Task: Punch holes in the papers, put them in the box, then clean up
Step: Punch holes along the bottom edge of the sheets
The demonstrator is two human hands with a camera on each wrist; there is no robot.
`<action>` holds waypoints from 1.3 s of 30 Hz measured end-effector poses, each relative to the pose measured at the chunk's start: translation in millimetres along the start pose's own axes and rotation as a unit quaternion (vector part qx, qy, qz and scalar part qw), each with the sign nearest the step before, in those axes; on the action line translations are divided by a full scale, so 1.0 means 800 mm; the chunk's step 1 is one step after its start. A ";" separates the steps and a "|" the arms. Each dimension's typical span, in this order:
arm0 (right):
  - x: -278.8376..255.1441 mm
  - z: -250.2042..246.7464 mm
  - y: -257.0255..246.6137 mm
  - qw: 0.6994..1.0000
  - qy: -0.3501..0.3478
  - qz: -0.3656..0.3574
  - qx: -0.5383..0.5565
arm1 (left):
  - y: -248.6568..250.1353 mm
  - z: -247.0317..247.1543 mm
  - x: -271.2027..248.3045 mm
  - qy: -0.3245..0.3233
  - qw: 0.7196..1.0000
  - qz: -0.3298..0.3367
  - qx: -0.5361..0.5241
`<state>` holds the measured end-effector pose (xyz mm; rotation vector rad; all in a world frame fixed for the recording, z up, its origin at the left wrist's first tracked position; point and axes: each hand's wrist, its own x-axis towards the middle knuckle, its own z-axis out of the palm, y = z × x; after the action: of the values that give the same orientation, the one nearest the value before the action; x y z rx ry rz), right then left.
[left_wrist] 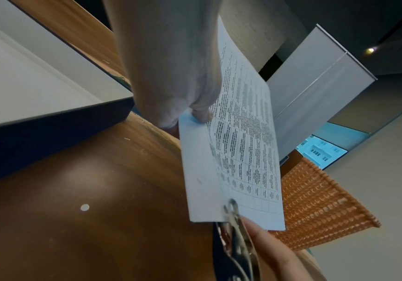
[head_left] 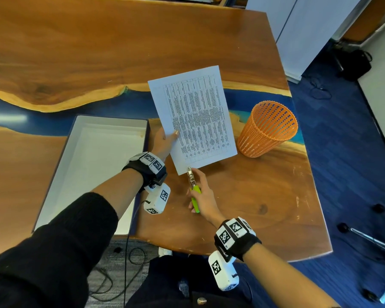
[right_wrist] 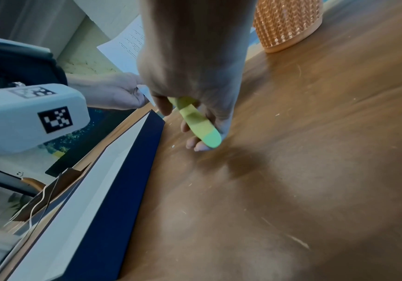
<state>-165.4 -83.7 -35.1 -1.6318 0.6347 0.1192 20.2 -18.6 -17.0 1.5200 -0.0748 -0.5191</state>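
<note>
A printed sheet of paper (head_left: pixel 193 116) is held above the wooden table (head_left: pixel 265 201); my left hand (head_left: pixel 165 140) pinches its left edge, thumb on top. My right hand (head_left: pixel 201 196) grips a hole punch (head_left: pixel 192 185) with green handles and a metal head. The metal head (left_wrist: pixel 231 209) is clamped over the sheet's (left_wrist: pixel 238 152) near edge. A white paper dot (left_wrist: pixel 84 207) lies on the table under the sheet. In the right wrist view the green handle (right_wrist: pixel 199 123) sticks out from my curled fingers. The open white-lined box (head_left: pixel 93 165) sits to the left.
An orange mesh basket (head_left: pixel 268 128) stands on the table right of the sheet. The box has dark blue walls (right_wrist: pixel 113 190). The table edge runs close in front of me, with cables and blue carpet (head_left: pixel 353 174) on the floor beyond it.
</note>
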 end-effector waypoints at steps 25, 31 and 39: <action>0.009 0.001 0.001 0.989 -0.039 0.124 0.070 | 0.006 0.005 -0.014 0.007 1.000 -0.021 -0.003; 0.004 -0.008 0.022 0.988 0.009 0.155 0.010 | 0.023 -0.008 -0.007 0.015 1.000 0.007 0.008; 0.011 -0.015 0.019 0.995 0.030 0.094 -0.016 | 0.014 -0.012 -0.010 -0.011 0.999 0.017 0.025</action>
<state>-168.3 -98.7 -50.5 -1.6081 0.8359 0.2190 19.6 -6.7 -4.5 1.5595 -0.1315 -0.5093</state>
